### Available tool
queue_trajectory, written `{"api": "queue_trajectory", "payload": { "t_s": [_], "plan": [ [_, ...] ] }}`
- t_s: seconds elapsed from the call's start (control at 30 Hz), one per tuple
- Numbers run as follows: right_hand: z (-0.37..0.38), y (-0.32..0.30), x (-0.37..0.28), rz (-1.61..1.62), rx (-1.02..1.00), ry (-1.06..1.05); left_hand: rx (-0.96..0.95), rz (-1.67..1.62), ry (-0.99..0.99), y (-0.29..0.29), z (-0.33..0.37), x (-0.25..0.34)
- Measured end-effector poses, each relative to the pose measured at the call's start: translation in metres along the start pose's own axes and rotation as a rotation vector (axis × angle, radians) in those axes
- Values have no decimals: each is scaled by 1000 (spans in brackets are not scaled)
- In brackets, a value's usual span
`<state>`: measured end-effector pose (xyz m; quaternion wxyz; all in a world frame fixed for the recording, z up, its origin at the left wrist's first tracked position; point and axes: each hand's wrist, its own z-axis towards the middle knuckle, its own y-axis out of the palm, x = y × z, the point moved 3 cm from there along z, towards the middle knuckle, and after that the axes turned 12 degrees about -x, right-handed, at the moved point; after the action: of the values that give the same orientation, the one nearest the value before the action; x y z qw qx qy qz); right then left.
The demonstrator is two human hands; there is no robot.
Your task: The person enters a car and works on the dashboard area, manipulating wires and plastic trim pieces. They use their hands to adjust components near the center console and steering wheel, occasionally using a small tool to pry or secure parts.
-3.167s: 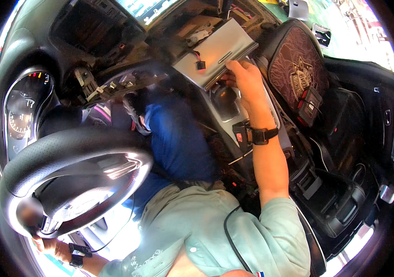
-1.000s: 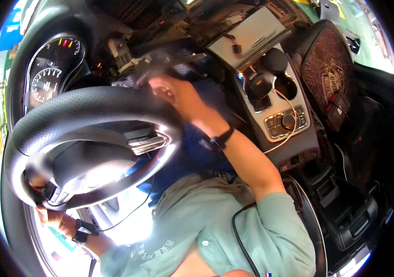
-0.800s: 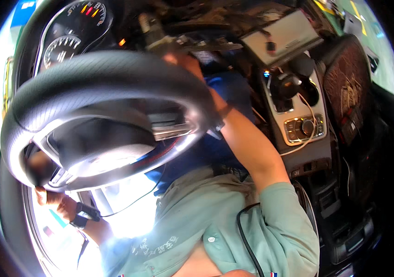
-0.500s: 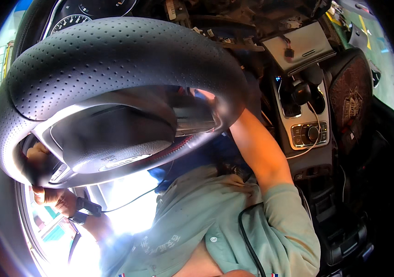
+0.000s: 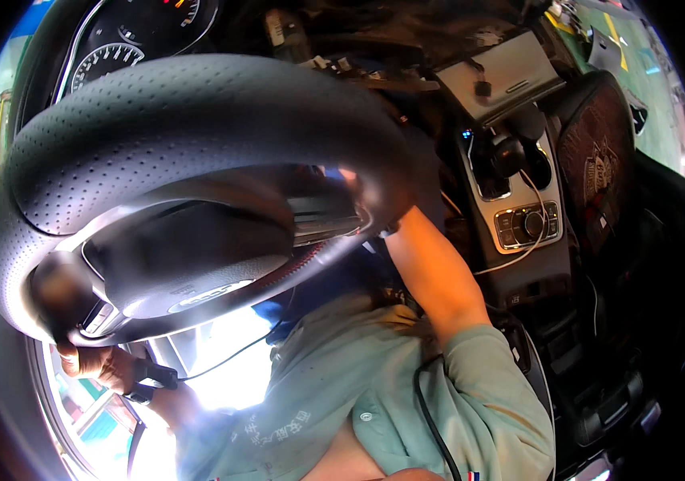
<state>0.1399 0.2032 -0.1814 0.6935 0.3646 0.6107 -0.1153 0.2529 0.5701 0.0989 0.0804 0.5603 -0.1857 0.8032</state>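
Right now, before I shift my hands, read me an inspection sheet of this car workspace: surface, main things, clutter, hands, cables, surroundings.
Surface: console, silver-trimmed, with a control knob.
Main things: wheel in front; exposed dash parts beyond it.
Clutter: dark plug over a silver panel; round black item on the console.
Left hand: at the wheel's lower left rim; grip blurred.
Right hand: mostly hidden behind the wheel; grip unclear.
Cables: white cable across the console; thin black cable near the left hand; thick black cord on the shirt.
Surroundings: gauges, patterned seat, green floor outside.
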Motion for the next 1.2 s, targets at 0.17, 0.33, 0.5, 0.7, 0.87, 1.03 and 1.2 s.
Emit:
{"api": "queue_trajectory", "payload": {
  "t_s": [0.17, 0.33, 0.5, 0.7, 0.87, 1.03, 1.2],
  "plan": [
    [13, -1, 0, -106, 62, -216, -3, 6, -15, -5, 7, -6],
    [13, -1, -5, -24, 70, -80, 18, 32, -30, -18, 8, -8],
    [27, 0, -19, 18, 170, -2, 16, 36, -44, -20, 13, -10],
    [31, 2, -9, 89, 84, -1, 13, 43, -54, -13, 15, -9],
    [21, -9, -12, 80, -64, 91, 5, 22, -71, -15, 24, -19],
    [-1, -27, -17, 39, -158, 121, 17, 42, -77, -12, 21, -12],
    [-34, -47, -28, 27, -44, 198, 18, 41, -81, -14, 20, -10]
  ]
}}
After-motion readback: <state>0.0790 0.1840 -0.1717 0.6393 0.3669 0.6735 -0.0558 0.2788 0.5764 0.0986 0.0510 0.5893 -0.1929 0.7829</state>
